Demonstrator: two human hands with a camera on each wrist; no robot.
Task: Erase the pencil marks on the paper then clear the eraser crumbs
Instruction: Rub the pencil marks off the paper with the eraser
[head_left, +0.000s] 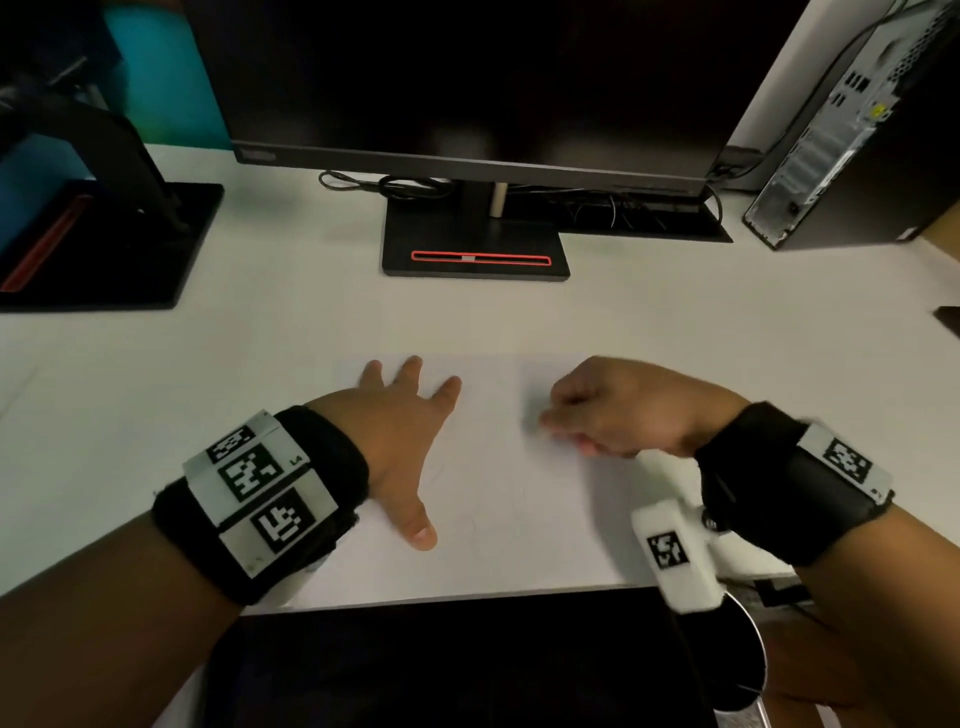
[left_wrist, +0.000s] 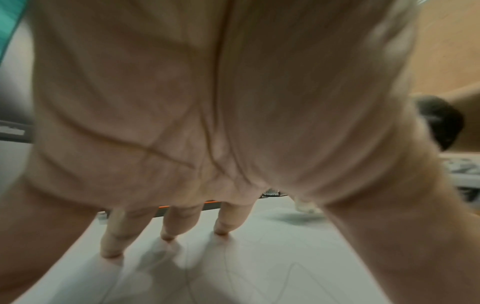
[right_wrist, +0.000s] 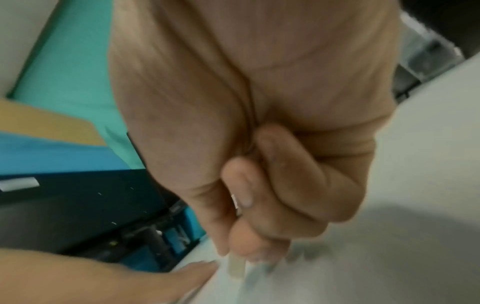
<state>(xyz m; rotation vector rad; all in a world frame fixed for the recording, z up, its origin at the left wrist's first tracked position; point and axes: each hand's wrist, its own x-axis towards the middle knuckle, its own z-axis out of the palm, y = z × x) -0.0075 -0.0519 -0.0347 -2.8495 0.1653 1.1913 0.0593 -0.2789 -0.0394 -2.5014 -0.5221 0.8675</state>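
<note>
A: White paper (head_left: 498, 488) lies flat on the worktop (head_left: 156, 374) before the monitor (head_left: 467, 83). The hands?

B: The left hand (head_left: 400, 441) presses it down with fingers spread. The right hand (head_left: 618, 410) pinches a pale eraser (right_wrist: 235, 267) against the sheet.

A wide white desk (head_left: 270, 332) fills the dimly lit scene. Beyond the fingertips, a dark flat monitor (head_left: 467, 78) stands on a black square base with a red slot (head_left: 475, 249), with black cables (head_left: 395, 184) coiled behind it. Far right stands a black-and-silver computer tower (head_left: 852, 130); far left, another black stand (head_left: 104, 244) and teal-blue panels (head_left: 171, 78).
</note>
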